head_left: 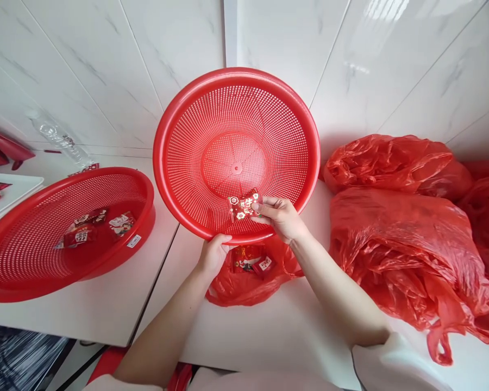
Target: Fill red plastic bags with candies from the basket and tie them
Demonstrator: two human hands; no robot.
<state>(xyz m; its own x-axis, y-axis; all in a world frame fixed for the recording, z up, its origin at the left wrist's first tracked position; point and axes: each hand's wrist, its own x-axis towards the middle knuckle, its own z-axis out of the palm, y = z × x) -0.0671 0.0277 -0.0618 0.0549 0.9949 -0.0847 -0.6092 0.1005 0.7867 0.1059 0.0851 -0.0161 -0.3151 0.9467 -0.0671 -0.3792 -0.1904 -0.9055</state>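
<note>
A round red plastic basket point(236, 117) is tilted toward me at the middle of the table, its perforated inside showing. My left hand point(215, 255) grips the near rim, with the thumb over the edge and the fingers hidden below. In my right hand point(279, 217) is a small red candy packet point(244, 206) with white flowers and gold print, pinched between thumb and fingers above the basket's near inner wall. Beneath the basket's near edge lies an open red plastic bag point(244, 290) with several small wrapped packets point(264, 265) inside.
To the left stands another red basket point(28, 271) with several packets in it. A clear plastic bottle point(61, 141) lies behind it, near a white tray point(24, 187). Full red plastic bags point(407, 233) crowd the right side. A tiled wall point(277, 38) rises behind.
</note>
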